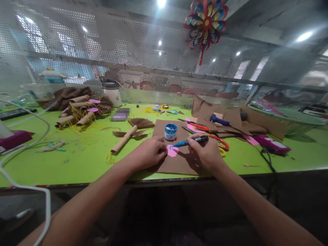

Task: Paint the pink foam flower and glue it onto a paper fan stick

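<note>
My right hand (207, 150) is closed around a black marker (196, 139) whose front end is blue. Its tip touches a small pink paper disc (173, 151) that bears a blue mark. At the disc's left edge is my left hand (151, 151), its fingers curled and pinching or pressing the paper; the fingertips are partly hidden. Under both hands lies a brown cardboard sheet (164, 166). An open jar of blue paint (170, 132) stands on it, just behind the disc. To the left rests a cardboard tube (125, 139) with pleated brown paper and yellow strings.
Scissors with red handles (222, 141) and a red-handled cutter (199, 126) lie right of the jar. Behind them are a blue glue gun (219, 120) and folded cardboard (230, 116). Several paper tubes (85, 118) are heaped at left. A white cable (48, 198) hangs over the left edge.
</note>
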`<state>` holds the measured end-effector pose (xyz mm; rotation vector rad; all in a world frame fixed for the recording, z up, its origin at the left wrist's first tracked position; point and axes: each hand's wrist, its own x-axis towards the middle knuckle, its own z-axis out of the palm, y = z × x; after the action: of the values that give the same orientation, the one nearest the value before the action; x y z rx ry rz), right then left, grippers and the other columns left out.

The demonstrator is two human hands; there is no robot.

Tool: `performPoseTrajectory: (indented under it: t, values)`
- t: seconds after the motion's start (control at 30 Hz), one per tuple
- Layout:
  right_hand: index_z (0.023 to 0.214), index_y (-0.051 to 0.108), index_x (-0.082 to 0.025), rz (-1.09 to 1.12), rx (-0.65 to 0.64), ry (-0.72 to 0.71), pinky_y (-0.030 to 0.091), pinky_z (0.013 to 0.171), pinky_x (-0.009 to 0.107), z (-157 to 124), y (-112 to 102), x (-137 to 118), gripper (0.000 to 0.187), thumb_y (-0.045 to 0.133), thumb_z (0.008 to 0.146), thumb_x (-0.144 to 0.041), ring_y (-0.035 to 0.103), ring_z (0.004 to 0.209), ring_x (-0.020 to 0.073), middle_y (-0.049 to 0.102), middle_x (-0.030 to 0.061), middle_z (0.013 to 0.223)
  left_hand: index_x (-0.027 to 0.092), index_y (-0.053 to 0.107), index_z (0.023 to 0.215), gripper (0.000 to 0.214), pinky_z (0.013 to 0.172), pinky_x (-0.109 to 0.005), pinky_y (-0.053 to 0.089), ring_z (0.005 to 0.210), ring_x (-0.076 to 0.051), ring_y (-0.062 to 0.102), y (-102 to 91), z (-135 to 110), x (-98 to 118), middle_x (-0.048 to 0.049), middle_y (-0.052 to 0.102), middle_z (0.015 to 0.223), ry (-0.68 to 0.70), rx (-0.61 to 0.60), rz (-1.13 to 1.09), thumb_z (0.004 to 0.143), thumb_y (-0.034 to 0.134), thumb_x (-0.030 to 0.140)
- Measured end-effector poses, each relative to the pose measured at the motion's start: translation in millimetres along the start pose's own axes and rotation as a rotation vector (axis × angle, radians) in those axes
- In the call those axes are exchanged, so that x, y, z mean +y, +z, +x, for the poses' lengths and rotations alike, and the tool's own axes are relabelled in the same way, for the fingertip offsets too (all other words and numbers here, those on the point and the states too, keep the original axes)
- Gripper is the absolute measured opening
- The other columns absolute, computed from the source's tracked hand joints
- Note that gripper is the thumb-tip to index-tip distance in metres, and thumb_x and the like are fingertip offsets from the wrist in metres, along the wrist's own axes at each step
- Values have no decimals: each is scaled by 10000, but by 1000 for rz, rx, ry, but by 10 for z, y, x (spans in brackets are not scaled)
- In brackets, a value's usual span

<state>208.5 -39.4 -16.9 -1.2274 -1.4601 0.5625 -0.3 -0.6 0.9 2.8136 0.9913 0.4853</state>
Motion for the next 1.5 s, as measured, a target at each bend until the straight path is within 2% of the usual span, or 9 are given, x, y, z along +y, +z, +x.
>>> performPoseTrajectory:
  t: [0.47,0.67,0.8,0.93,1.1,1.27,1.5]
  values:
    - [763,596,-141,3,62,-20,433,518,248,21,1,6,275,596,758,-416,542,508,136,588,20,569,167,664,764,231,674,-245,406,740,-151,524,-10,9,14,-52,557,818,-9,-10,0,835,460,249]
    - [764,598,-145,1,81,-27,425,511,239,16,1,16,279,596,762,-424,535,512,131,587,15,569,176,639,843,180,799,-276,412,892,-179,527,-4,-13,35,-73,571,991,15,40,-19,831,474,244]
    - [763,599,-144,2,82,-24,421,508,239,13,-1,8,291,598,755,-435,541,507,133,590,17,560,181,618,880,172,840,-309,395,906,-197,527,-18,-14,49,-67,603,928,23,2,-8,835,468,250]
    - [765,600,-144,-13,76,-31,427,517,246,12,-6,3,297,592,756,-441,546,506,137,595,19,562,178,597,906,176,801,-312,394,881,-204,530,-20,-18,47,-66,611,883,6,-17,3,834,461,262]
    - [749,598,-150,-21,86,-29,428,518,242,6,-1,-14,281,591,758,-430,548,514,136,589,14,558,176,539,1026,236,710,-290,399,859,-202,525,2,-24,36,-66,593,892,-48,7,-16,831,461,283]
    - [757,594,-148,-1,90,-38,439,520,249,7,4,-3,284,597,753,-432,545,514,137,588,16,567,210,454,1193,392,756,-295,400,901,-196,526,41,3,4,-56,593,963,-41,43,-83,808,500,269]
    - [768,592,-146,21,84,-24,431,499,239,1,0,11,282,603,753,-427,540,504,130,586,14,565,206,445,1234,455,779,-314,409,923,-211,529,56,14,-16,-67,596,991,-44,57,-102,789,518,276]
